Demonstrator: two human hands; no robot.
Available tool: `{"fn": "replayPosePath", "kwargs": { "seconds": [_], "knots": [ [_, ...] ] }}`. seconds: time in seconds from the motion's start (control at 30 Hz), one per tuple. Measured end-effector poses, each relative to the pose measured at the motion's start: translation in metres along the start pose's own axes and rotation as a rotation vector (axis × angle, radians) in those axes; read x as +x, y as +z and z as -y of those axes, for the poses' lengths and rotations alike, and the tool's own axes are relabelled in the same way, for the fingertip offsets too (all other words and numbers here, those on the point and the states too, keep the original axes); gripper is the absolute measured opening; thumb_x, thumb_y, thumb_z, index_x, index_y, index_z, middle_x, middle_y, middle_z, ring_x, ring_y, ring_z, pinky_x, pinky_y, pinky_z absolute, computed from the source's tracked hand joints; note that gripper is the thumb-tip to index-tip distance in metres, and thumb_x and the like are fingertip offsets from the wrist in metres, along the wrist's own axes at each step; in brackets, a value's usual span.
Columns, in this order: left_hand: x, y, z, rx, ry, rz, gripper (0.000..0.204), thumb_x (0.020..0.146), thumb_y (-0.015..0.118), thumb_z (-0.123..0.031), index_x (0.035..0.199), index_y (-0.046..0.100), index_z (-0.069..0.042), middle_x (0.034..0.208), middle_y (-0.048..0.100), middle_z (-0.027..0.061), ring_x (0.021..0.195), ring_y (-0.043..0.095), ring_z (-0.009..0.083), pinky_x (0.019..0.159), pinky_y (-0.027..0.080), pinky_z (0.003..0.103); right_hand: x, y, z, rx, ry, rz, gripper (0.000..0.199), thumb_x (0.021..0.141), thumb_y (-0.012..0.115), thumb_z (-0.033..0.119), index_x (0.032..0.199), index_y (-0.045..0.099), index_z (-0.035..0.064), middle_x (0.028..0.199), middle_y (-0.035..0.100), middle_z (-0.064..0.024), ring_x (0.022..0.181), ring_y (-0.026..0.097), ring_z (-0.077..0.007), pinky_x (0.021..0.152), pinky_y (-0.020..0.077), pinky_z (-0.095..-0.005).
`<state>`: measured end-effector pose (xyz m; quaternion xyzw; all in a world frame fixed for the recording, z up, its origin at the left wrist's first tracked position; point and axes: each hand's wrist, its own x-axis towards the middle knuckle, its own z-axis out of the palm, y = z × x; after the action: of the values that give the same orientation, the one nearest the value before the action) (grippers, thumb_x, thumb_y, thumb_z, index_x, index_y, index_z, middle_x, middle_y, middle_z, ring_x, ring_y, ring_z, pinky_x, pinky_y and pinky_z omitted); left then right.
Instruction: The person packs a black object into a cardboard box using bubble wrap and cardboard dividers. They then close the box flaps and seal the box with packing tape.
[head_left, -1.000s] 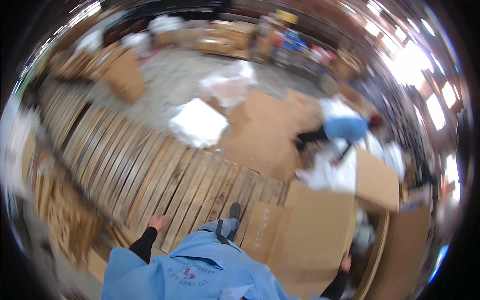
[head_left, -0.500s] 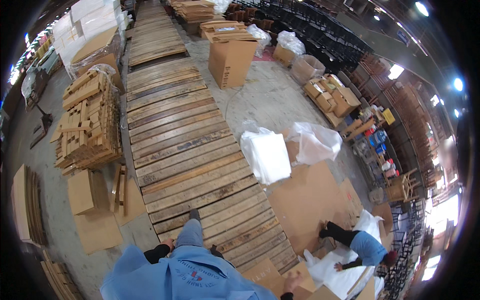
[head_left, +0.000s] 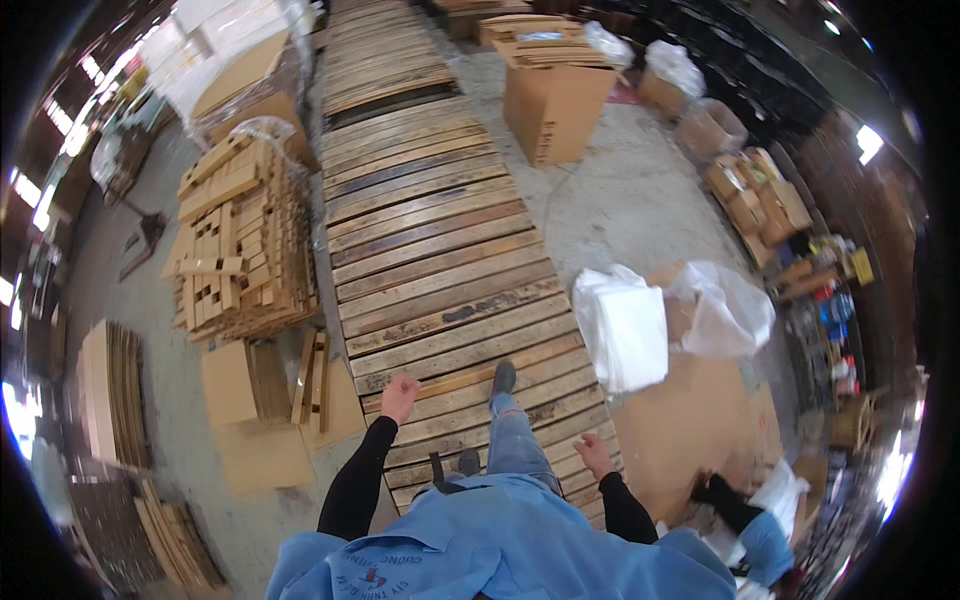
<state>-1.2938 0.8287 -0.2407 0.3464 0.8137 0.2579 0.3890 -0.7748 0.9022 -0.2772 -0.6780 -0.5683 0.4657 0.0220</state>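
Note:
My left hand (head_left: 400,398) is in front of me over the wooden slatted walkway (head_left: 440,240). Its fingers look loosely curled, and nothing shows in them. Lower and to the right, my right hand (head_left: 593,456) hangs above the slats near the walkway's right edge. Its fingers are partly apart, with no object between them. One grey shoe (head_left: 504,377) is ahead of the other on the boards. Nearest my right hand lies a flat brown cardboard sheet (head_left: 690,410), with a stack of white foam sheets (head_left: 622,335) just beyond.
Left of the walkway stand a tall stack of cardboard strips (head_left: 245,250), a brown carton (head_left: 240,380) and flat cardboard (head_left: 110,390). A large carton (head_left: 555,110) stands ahead right. A co-worker in blue (head_left: 765,545) bends over white sheeting at lower right.
My right hand has left the cardboard at lower right and come forward over the walkway. My left hand has swung out ahead from beside my leg. The view has turned right.

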Motion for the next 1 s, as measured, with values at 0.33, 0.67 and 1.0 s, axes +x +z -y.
{"fn": "replayPosePath", "kwargs": {
  "seconds": [0.33,0.67,1.0],
  "knots": [
    [0.023,-0.023,0.123,0.046,-0.908,-0.463,0.062,0.084,0.076,-0.032,0.132,0.061,0.004,0.117,0.071,0.0266,0.105,0.071,0.0382,0.094,0.055,0.047,0.344,-0.041,0.106,0.21,0.009,0.043,0.03,0.084,0.072,0.022,0.095,0.072,-0.0064,0.077,0.07,-0.012,0.065,0.061,-0.0229,0.059,0.0487,-0.0424],
    [0.299,0.008,-0.032,-0.105,-0.453,-0.098,0.062,0.092,0.071,-0.025,0.139,0.052,0.011,0.113,0.073,0.0227,0.105,0.071,0.0318,0.088,0.056,0.042,0.545,-0.077,0.51,0.153,-0.394,0.11,0.042,0.092,0.07,0.027,0.124,0.066,-0.0006,0.116,0.072,-0.0193,0.105,0.07,-0.0297,0.094,0.0529,-0.0393],
    [0.699,-0.161,-0.182,-0.221,-0.367,-0.125,0.071,0.094,0.069,-0.024,0.15,0.041,0.007,0.106,0.071,0.0259,0.083,0.073,0.0291,0.07,0.058,0.041,0.689,-0.137,0.534,-0.112,-0.121,0.133,0.04,0.084,0.074,0.033,0.101,0.071,-0.0032,0.089,0.074,-0.0203,0.087,0.073,-0.0324,0.076,0.0545,-0.043]
  ]
}}
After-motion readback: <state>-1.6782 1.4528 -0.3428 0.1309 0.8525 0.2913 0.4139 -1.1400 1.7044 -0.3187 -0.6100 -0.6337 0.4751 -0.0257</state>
